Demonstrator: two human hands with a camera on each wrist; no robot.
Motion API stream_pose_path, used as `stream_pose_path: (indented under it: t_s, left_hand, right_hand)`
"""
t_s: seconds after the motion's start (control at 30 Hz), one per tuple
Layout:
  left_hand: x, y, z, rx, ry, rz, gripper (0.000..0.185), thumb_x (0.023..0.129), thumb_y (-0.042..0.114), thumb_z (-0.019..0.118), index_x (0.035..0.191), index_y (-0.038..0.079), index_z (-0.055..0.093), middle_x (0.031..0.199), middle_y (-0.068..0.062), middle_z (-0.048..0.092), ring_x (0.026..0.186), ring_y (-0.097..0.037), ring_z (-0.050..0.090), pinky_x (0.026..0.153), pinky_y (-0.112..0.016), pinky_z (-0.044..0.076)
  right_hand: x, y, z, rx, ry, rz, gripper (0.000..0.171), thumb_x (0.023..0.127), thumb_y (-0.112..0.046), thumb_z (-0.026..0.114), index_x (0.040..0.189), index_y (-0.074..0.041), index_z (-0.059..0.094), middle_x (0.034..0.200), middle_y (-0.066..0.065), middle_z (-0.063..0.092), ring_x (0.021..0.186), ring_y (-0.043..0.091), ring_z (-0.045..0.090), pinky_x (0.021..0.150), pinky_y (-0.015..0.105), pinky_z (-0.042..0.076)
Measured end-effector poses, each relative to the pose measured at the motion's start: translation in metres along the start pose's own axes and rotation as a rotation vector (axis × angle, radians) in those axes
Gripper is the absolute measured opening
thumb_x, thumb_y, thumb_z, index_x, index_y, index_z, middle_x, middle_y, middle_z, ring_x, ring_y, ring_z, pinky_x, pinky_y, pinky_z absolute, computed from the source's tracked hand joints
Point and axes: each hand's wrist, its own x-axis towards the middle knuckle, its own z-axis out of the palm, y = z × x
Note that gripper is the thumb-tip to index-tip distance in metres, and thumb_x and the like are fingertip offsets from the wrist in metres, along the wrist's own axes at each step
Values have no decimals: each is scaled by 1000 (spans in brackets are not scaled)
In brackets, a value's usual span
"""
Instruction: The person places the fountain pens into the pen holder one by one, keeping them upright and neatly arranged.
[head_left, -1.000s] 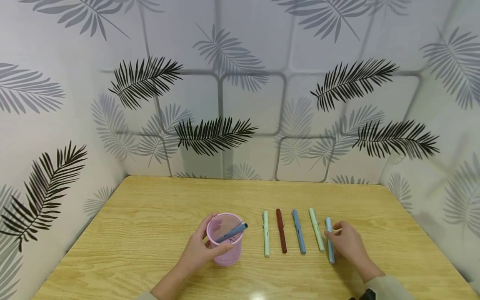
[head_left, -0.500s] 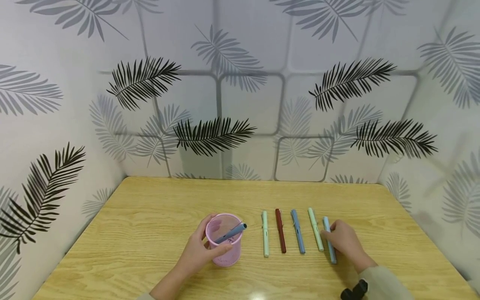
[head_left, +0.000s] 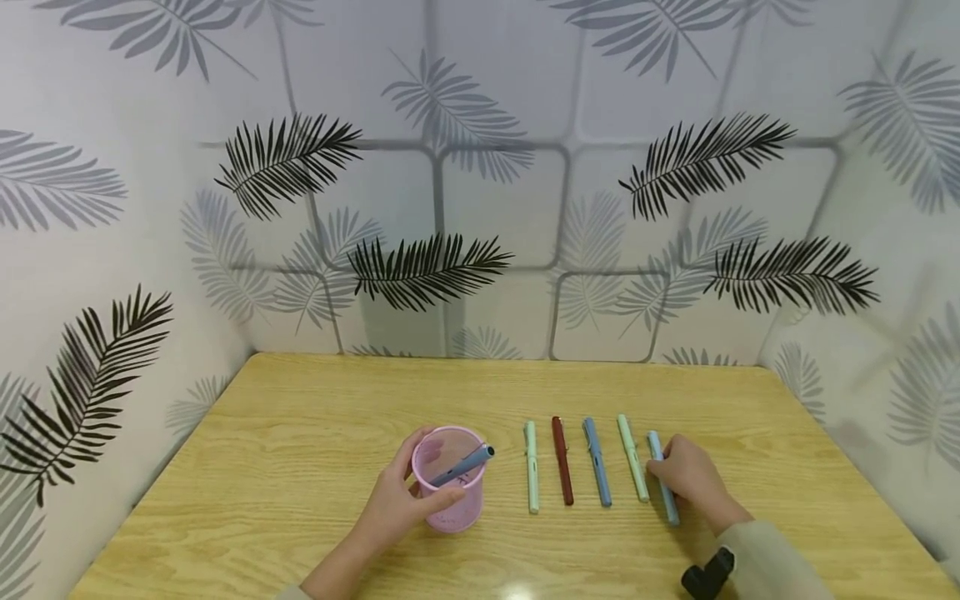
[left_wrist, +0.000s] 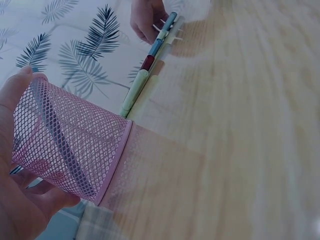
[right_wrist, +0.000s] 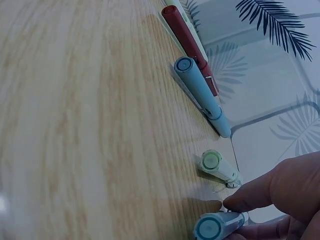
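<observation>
In the head view, my left hand [head_left: 392, 503] grips a pink mesh pen cup [head_left: 454, 510], which stands on the table. Leaning inside the cup is a blue-grey pen [head_left: 467, 464], its end above the rim. My right hand [head_left: 696, 475] pinches a light blue pen [head_left: 667, 502], the rightmost in a row. The right wrist view has thumb and finger on either side of that light blue pen [right_wrist: 212, 227]. Left of it lie a light green pen [head_left: 633, 458], a blue pen [head_left: 597, 462], a dark red pen [head_left: 562, 462] and a pale green pen [head_left: 532, 467].
A yellow wood-grain table [head_left: 322, 417] spans the work area. Behind and beside it rise pale walls [head_left: 495, 317] with a leaf pattern. A black device [head_left: 708, 575] sits at the right sleeve.
My right hand has closed its fingers around the light blue pen, whose near end has swung slightly to the right. The left hand, cup and other pens stay in place.
</observation>
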Motion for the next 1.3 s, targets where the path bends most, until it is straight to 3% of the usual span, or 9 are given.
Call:
stream_pose_path:
  t_s: [0.2, 0.47, 0.7, 0.9, 1.3]
  left_hand:
    - [1, -1, 0, 3, -9, 11, 79, 73, 20, 81, 138, 25, 37, 131, -11, 47, 118, -33, 46, 89, -41, 48]
    - [-1, -1, 0, 9, -12, -7, 80, 73, 20, 81, 139, 25, 36, 132, -13, 46, 119, -34, 45, 89, -40, 47]
    - [0, 0, 0, 11, -8, -6, 80, 72, 22, 82, 138, 25, 37, 131, -12, 46, 119, -34, 46, 89, -41, 47]
    - [1, 1, -1, 11, -4, 0, 82, 72, 22, 82, 139, 22, 36, 133, -12, 45, 119, -34, 46, 88, -40, 48]
    - [1, 0, 2, 6, 7, -12, 79, 71, 20, 82, 137, 25, 38, 131, -9, 47, 119, -33, 46, 89, -40, 48]
  right_hand:
    - [1, 8, 1, 47, 8, 34, 18, 82, -11, 58, 80, 3, 46, 63, 11, 49, 44, 16, 48, 39, 27, 43]
    - [-5, 6, -3, 142, 15, 63, 26, 86, -13, 53, 95, 10, 46, 71, 15, 50, 54, 19, 50, 44, 31, 48]
    - [-14, -3, -10, 143, 32, 27, 36, 92, -16, 51, 111, 12, 41, 82, 20, 53, 58, 20, 50, 48, 33, 49]
    - [-16, -10, -15, 173, 43, 7, 35, 92, -16, 50, 114, 10, 39, 96, 29, 54, 63, 22, 55, 51, 35, 52]
    - [-26, -12, -23, 242, 101, -16, 43, 94, -21, 50, 121, 10, 36, 103, 31, 51, 72, 26, 59, 54, 35, 54]
